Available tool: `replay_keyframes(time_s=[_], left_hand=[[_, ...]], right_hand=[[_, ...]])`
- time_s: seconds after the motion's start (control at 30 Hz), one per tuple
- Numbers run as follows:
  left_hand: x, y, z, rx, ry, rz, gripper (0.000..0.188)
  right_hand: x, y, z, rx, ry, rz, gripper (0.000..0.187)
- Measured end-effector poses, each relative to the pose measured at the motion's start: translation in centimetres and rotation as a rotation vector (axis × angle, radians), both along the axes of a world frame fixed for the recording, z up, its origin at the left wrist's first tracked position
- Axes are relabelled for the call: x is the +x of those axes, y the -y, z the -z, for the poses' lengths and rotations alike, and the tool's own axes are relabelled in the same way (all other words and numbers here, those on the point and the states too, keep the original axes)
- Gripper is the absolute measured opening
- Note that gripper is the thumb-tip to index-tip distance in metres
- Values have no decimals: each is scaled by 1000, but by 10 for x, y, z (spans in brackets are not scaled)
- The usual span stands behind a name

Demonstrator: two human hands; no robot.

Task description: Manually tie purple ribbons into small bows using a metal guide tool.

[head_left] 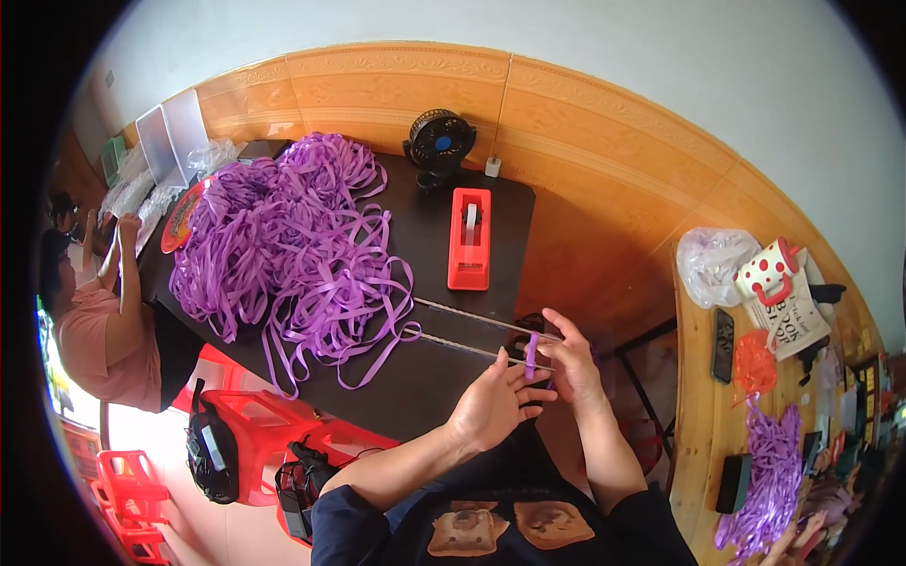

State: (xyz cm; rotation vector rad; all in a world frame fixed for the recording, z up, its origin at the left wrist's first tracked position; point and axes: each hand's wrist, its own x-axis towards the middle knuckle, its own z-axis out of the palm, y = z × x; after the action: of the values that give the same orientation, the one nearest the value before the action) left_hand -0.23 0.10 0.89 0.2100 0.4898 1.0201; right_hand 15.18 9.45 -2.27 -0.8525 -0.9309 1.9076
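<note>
Two thin metal rods [462, 312] run side by side from the dark table toward me, past its near edge. A band of purple ribbon [531, 357] is looped around their near ends. My right hand [573, 366] pinches at this ribbon, its index finger raised beside the rods. Palm partly up, my left hand [495, 401] is just below the rods with fingers apart; its thumb is at the nearer rod. A big tangled heap of purple ribbon [283, 236] covers the left of the table, with loose loops near the rods' far ends.
A red tape dispenser [469, 269] and a black fan [440, 141] stand on the dark table [425, 203]. Red plastic stools [255, 443] are below left. Another person [113, 349] works at far left. A wooden table [694, 415] at right holds a dotted mug [766, 271], bags and more ribbon.
</note>
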Motion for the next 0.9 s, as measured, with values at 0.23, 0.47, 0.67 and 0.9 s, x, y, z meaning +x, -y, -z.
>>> replay_keyframes(time_s=[0.23, 0.47, 0.67, 0.9], left_hand=[[1, -1, 3, -16, 29, -5, 68], [0, -1, 1, -3, 21, 0, 68], [0, -2, 1, 15, 6, 13, 70], [3, -1, 1, -3, 16, -6, 70]], right_hand=[[-7, -3, 1, 118, 151, 19, 75], [-9, -6, 5, 138, 194, 28, 76], [-8, -4, 9, -92, -12, -39, 65], [-24, 3, 47, -236, -797, -176, 54]])
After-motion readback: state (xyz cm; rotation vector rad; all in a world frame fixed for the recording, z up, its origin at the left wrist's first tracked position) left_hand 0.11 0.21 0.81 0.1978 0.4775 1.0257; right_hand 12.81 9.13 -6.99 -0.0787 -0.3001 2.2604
